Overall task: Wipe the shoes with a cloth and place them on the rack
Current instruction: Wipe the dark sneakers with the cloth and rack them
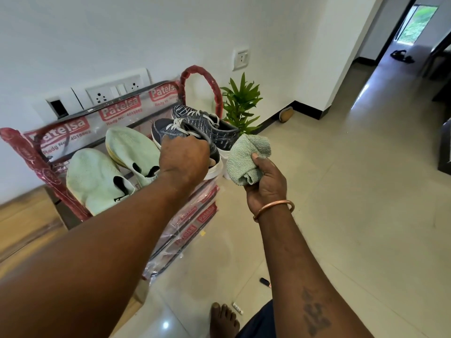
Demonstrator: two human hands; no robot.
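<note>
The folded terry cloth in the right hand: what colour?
The terry cloth is pale grey-green, best seen in the head view.

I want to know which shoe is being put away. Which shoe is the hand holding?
The nearer dark blue laced sneaker, gripped by the left hand. The other blue sneaker behind it and the two pale green shoes sit untouched.

Navy white-stitched sneakers (195,128); pale mint slip-ons (109,167); grey-green cloth (246,159); red-wrapped rack (200,76).

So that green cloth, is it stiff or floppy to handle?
Probably floppy: the cloth bunches and folds inside the right hand. Likely light: that grip alone carries it. Its terry texture should resist slipping.
</note>
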